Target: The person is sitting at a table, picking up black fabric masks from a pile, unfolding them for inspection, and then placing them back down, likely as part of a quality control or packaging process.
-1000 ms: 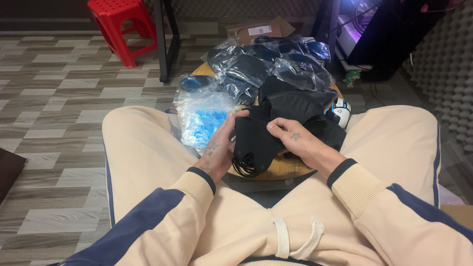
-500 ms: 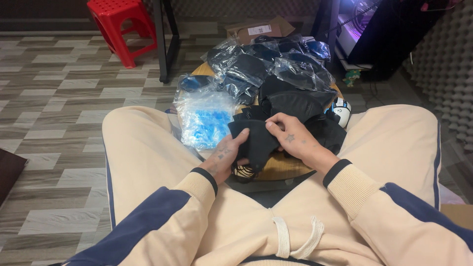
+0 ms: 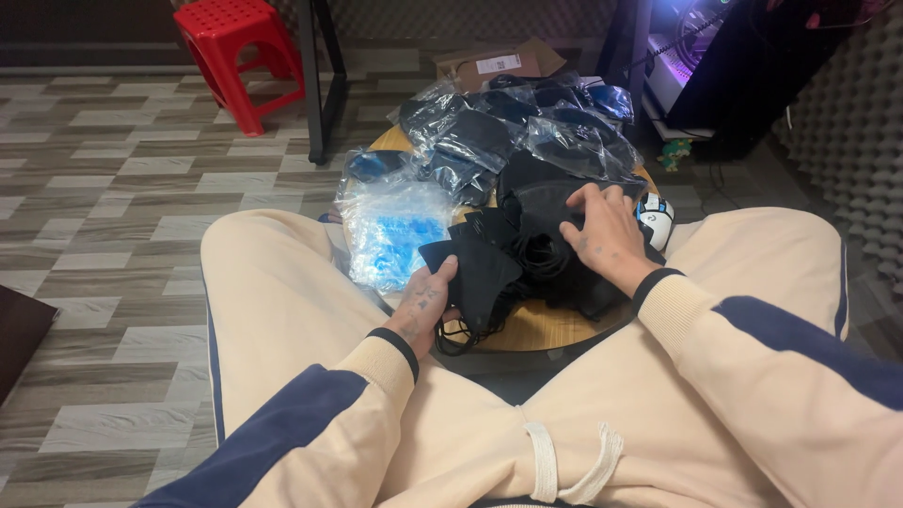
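Two hands engaged | left hand pinches black mask | right hand flat on mask pile — probably pinning it | we lift slowly — loops tangle.

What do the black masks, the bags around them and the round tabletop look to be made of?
The black masks look like soft matte fabric, probably non-woven: they fold limply and show no shine. The bags seem thin clear plastic film, glossy and crinkled with highlights. The round tabletop looks like light wood or wood-look laminate, smooth with faint grain. The left hand holds one mask.
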